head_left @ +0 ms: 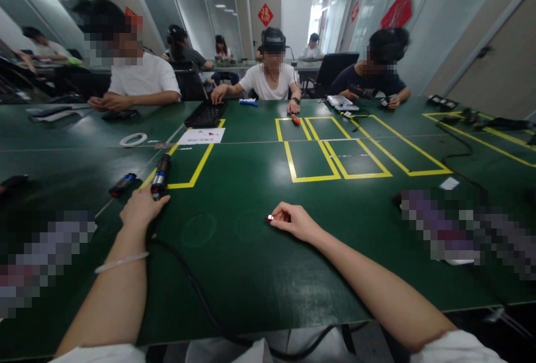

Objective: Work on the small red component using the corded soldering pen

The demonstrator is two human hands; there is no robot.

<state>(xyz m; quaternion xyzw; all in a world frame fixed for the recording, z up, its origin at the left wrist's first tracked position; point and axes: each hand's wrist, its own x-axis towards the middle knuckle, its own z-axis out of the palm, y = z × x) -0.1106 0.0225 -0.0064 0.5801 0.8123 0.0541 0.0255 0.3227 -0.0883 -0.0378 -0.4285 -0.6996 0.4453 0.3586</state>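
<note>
My left hand (pixel 142 206) is closed around the near end of a black cylindrical tool (pixel 161 170) with a blue band. The fingers' far side is partly hidden. Just left of it lies a similar black-and-blue cylinder (pixel 123 184). In the middle of the table, my right hand (pixel 295 220) pinches a small red piece with a white part (pixel 269 218); the fingers cover most of it, so its kind cannot be made out. A black cable (pixel 188 273) runs from near my left hand to the table's front edge.
Yellow tape outlines (pixel 314 178) mark the green table (pixel 234 273). A black tray (pixel 205 114), a paper sheet (pixel 202 136) and a white ring (pixel 133 139) lie beyond my left hand. Across sits a person (pixel 272 81), one hand at a red tool (pixel 295 119). Blurred-out items lie at both sides.
</note>
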